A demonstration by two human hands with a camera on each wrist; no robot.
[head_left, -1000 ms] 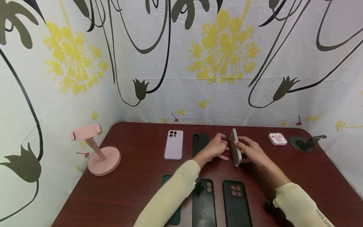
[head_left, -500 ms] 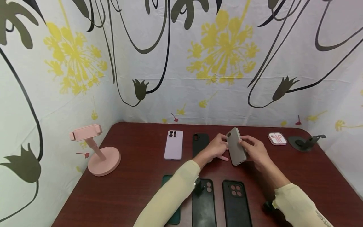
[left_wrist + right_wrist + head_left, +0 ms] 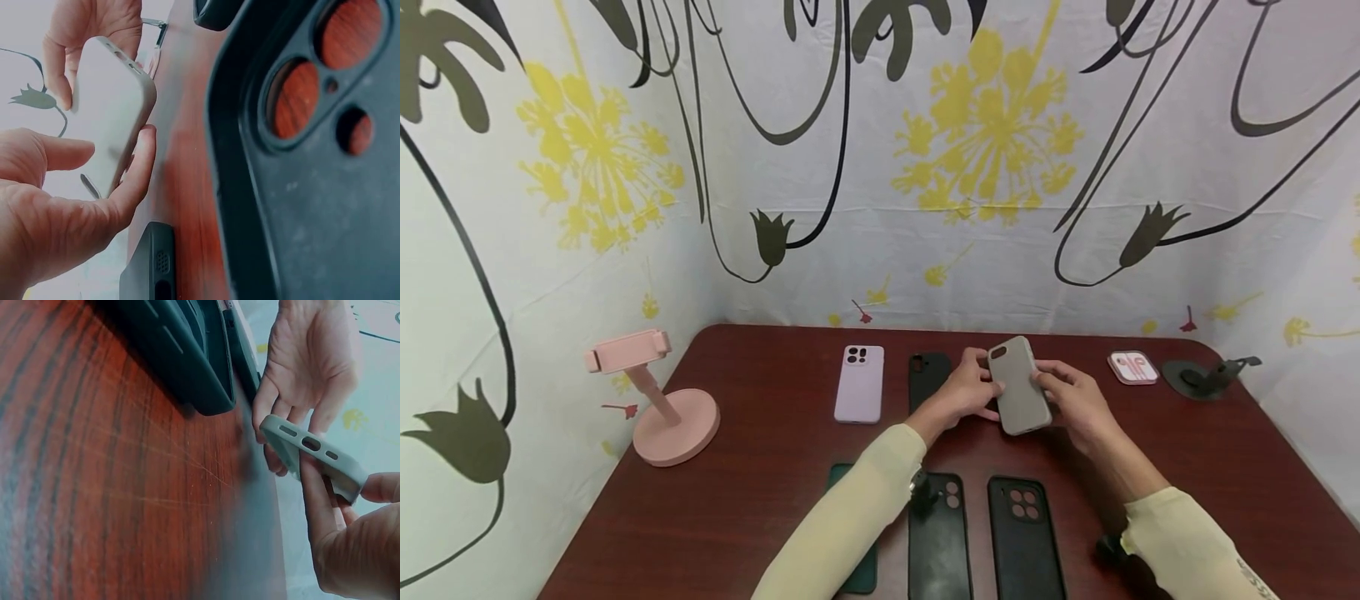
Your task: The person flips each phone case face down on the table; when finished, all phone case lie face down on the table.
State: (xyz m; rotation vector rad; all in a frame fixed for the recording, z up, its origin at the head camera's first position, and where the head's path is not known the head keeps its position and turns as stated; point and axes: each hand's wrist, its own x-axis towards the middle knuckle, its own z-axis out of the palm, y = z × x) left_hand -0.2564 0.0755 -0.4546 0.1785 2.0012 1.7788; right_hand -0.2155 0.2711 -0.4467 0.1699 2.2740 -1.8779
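Observation:
A grey phone case (image 3: pixel 1019 387) is held just above the dark wooden table (image 3: pixel 760 467), back side up with the camera cutout at its far end. My left hand (image 3: pixel 982 388) grips its left edge and my right hand (image 3: pixel 1047 385) grips its right edge. In the left wrist view the grey phone case (image 3: pixel 115 125) sits between thumb and fingers of my left hand (image 3: pixel 94 169). In the right wrist view my right hand (image 3: pixel 340 500) pinches the grey phone case (image 3: pixel 312 450) near its port end, with the other hand's fingers (image 3: pixel 303 369) behind it.
A lilac case (image 3: pixel 860 383) and a black case (image 3: pixel 928 377) lie at the back. Two black cases (image 3: pixel 938 533) (image 3: pixel 1025 537) and a green case (image 3: pixel 859 571), partly under my sleeve, lie in front. A pink phone stand (image 3: pixel 658 408) stands left; an earphone box (image 3: pixel 1134 367) and a black stand (image 3: pixel 1206 377) lie right.
The grey case stood on its long edge on the table; both hands have since tipped it leftward so its back faces up, and raised it slightly.

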